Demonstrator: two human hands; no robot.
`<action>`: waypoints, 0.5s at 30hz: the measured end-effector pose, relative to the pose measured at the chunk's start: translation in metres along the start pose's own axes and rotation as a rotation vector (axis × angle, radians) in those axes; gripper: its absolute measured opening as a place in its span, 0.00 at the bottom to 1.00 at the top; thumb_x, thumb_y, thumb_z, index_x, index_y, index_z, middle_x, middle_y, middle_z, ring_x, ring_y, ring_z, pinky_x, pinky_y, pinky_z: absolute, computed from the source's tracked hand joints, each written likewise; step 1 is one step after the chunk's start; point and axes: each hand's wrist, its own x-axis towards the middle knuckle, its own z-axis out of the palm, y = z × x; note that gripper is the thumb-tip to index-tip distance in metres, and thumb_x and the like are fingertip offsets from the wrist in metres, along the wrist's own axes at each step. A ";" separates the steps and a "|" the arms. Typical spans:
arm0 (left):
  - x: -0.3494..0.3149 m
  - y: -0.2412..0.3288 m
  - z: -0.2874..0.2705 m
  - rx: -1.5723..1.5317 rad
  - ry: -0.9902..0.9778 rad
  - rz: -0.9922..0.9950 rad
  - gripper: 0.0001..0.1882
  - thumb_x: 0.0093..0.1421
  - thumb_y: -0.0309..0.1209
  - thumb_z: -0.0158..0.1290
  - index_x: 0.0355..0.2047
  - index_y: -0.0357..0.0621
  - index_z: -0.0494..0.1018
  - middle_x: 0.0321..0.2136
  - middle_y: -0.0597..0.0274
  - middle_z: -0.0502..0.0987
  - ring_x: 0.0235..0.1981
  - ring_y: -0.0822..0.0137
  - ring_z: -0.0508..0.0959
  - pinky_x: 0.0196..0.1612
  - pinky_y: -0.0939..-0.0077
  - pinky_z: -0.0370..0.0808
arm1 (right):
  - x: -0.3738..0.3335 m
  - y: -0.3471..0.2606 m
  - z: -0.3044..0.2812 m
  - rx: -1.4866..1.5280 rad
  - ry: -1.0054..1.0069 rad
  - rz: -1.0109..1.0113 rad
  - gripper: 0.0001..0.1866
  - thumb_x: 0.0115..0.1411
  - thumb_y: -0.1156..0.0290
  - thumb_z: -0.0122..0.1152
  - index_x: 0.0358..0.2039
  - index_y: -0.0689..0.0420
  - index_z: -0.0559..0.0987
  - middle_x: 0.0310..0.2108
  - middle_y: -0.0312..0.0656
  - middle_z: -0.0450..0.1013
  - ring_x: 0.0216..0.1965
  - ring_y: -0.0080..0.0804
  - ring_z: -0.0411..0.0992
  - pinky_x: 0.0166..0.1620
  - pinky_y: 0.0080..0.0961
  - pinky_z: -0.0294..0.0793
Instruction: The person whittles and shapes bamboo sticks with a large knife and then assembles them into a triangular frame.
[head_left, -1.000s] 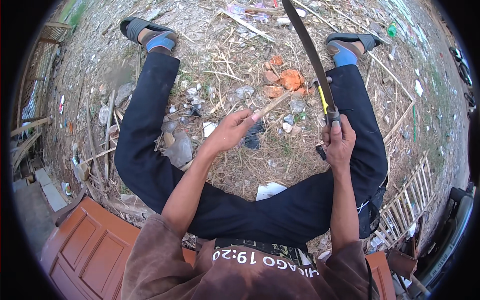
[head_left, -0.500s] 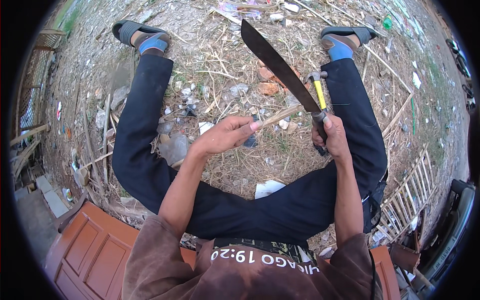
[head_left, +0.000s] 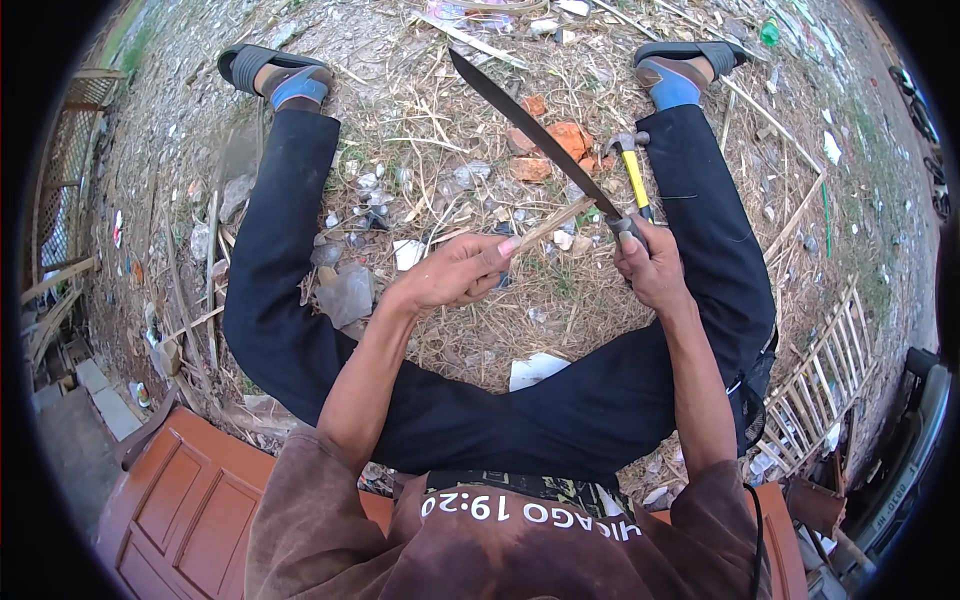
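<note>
While our left hand (head_left: 455, 272) pinches a stick (head_left: 553, 223) and our right hand (head_left: 657, 264) grips a machete (head_left: 538, 134), the stick looks unsevered — so far.

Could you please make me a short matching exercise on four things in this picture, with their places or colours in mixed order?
Column 1
1. Machete
2. Wooden stick
3. Hammer
4. Bottle

Column 2
A. Yellow on its handle, beside the right trouser leg
B. Gripped in the right hand
C. Green, toward the top right of the picture
D. Held in the left hand

Right pairs: 1-B, 2-D, 3-A, 4-C.
</note>
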 end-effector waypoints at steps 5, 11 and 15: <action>-0.001 -0.005 -0.004 -0.055 -0.037 0.046 0.21 0.69 0.47 0.44 0.23 0.49 0.61 0.12 0.78 0.55 0.11 0.84 0.52 0.13 0.85 0.48 | 0.007 -0.020 0.007 -0.381 0.116 -0.307 0.21 0.64 0.53 0.56 0.26 0.60 0.71 0.13 0.34 0.58 0.13 0.25 0.58 0.19 0.28 0.57; -0.003 -0.002 -0.002 0.161 0.089 0.059 0.20 0.67 0.45 0.50 0.23 0.47 0.62 0.14 0.79 0.57 0.13 0.85 0.54 0.15 0.85 0.50 | 0.005 -0.024 0.013 0.468 -0.179 0.206 0.29 0.65 0.42 0.48 0.25 0.59 0.68 0.11 0.33 0.57 0.12 0.20 0.56 0.17 0.21 0.54; -0.005 -0.006 -0.004 0.092 0.021 0.097 0.21 0.66 0.48 0.50 0.23 0.47 0.67 0.15 0.81 0.56 0.16 0.85 0.55 0.18 0.82 0.50 | -0.003 -0.036 0.015 0.521 -0.226 0.271 0.30 0.66 0.40 0.43 0.26 0.58 0.67 0.12 0.33 0.58 0.13 0.17 0.54 0.16 0.18 0.52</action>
